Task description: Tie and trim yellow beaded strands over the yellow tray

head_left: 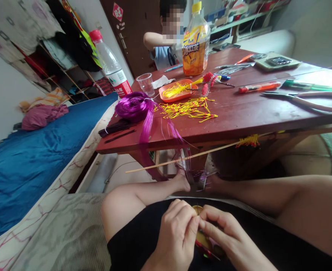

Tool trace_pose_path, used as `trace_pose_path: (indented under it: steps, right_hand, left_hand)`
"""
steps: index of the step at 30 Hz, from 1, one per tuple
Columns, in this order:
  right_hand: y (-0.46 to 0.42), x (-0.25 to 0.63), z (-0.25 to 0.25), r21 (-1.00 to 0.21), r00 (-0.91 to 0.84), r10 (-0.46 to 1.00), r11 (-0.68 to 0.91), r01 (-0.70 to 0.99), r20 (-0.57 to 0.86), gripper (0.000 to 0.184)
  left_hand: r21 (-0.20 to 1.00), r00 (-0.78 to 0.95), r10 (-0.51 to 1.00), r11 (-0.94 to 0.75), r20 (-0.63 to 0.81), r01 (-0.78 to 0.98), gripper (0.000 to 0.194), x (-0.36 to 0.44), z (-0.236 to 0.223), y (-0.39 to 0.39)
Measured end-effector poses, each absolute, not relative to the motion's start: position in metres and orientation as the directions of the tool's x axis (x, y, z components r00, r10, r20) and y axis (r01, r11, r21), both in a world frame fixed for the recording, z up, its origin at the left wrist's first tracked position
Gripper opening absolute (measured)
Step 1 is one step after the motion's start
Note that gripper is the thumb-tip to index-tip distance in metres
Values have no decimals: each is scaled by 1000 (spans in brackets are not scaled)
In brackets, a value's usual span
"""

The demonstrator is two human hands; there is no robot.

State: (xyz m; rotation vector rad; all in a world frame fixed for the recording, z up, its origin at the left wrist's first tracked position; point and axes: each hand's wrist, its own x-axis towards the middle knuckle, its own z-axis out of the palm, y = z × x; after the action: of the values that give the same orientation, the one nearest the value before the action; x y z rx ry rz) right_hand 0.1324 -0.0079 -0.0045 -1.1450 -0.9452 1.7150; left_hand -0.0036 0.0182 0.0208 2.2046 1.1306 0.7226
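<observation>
Over the black cloth on my lap, my left hand (pixel 180 226) and my right hand (pixel 221 227) meet with fingertips pinched together. What they pinch is too small and covered to name. Beneath the fingers shows a round yellowish patch (pixel 202 238) with red and green bits; I cannot tell whether it is an object or a print. Ahead, a thin wooden stick (pixel 194 155) reaches along the table edge, a yellow and red tuft (pixel 248 141) near its right end. A bundle of purple thread (pixel 133 107) lies on the table, strands hanging over the edge.
The red-brown table (pixel 228 116) bears yellow stamens (pixel 183 108), an orange tray (pixel 177 97), pliers (pixel 298 98), an orange cutter (pixel 259 87), a plastic cup (pixel 146 83), a tea bottle (pixel 195 45) and a red-capped bottle (pixel 109 62). Another person (pixel 166 41) sits across. A blue-covered bed (pixel 41 143) stands left.
</observation>
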Motion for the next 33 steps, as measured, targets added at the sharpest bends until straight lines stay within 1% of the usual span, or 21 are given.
trace_pose_path:
  steps: [2, 3, 6, 9, 11, 12, 14, 15, 17, 20, 22, 23, 25, 26, 29, 33]
  right_hand:
    - [-7, 133, -2, -886, -224, 922, -371, -279, -316, 40]
    - [-7, 133, -2, -875, -220, 921, -377, -303, -320, 39]
    - [-8, 134, -3, -845, -201, 923, -382, -374, -328, 36]
    - [-8, 135, -9, -827, -192, 924, -382, -412, -331, 33]
    - [-9, 134, -13, -809, -197, 922, -387, -443, -333, 33]
    - [-9, 133, -14, -794, -198, 919, -395, -462, -341, 32]
    - [-11, 132, -17, -762, -183, 914, -404, -506, -363, 32]
    - [-12, 131, -17, -746, -170, 912, -404, -529, -373, 32]
    - [-14, 130, -19, -720, -146, 917, -384, -579, -371, 32]
    - [-18, 126, -23, -666, -140, 922, -360, -654, -361, 30]
    - [-20, 123, -25, -620, -165, 911, -381, -685, -378, 29]
    - [-20, 122, -25, -599, -171, 903, -394, -697, -395, 29]
    - [-21, 119, -23, -557, -172, 881, -419, -717, -441, 29]
    - [-21, 118, -22, -540, -169, 871, -427, -725, -462, 29]
    - [-22, 115, -18, -517, -154, 848, -442, -733, -507, 30]
    - [-22, 116, -18, -561, -136, 854, -441, -701, -502, 33]
  left_hand:
    - [736, 452, 874, -423, 177, 530, 25, -2, 22, 19]
    - [776, 417, 899, -357, 135, 520, 25, -1, 23, 20]
    - [895, 324, 944, -92, -60, 436, 25, 0, 21, 18]
    - [949, 338, 904, 180, -263, 258, 27, 1, 13, 12]
    - [928, 353, 862, 366, -365, 67, 27, 3, 6, 7]
    - [894, 356, 843, 446, -403, -44, 27, 5, 2, 4]
    - [801, 371, 815, 548, -446, -241, 26, 9, -3, 1]
    - [761, 383, 805, 573, -453, -305, 26, 11, -4, 0]
    - [726, 393, 803, 583, -447, -365, 26, 14, -5, -2]
    - [770, 358, 837, 531, -413, -354, 27, 16, -2, -4]
    - [840, 320, 868, 468, -380, -274, 30, 14, -2, -7]
    - [882, 295, 887, 422, -355, -208, 31, 12, -4, -8]
    - [956, 249, 930, 290, -270, -47, 35, 9, -10, -13]
    - [974, 240, 945, 225, -224, 22, 38, 8, -13, -15]
    - [983, 251, 955, 129, -159, 134, 40, 7, -21, -20]
    - [974, 259, 961, 39, -98, 225, 39, 7, -21, -17]
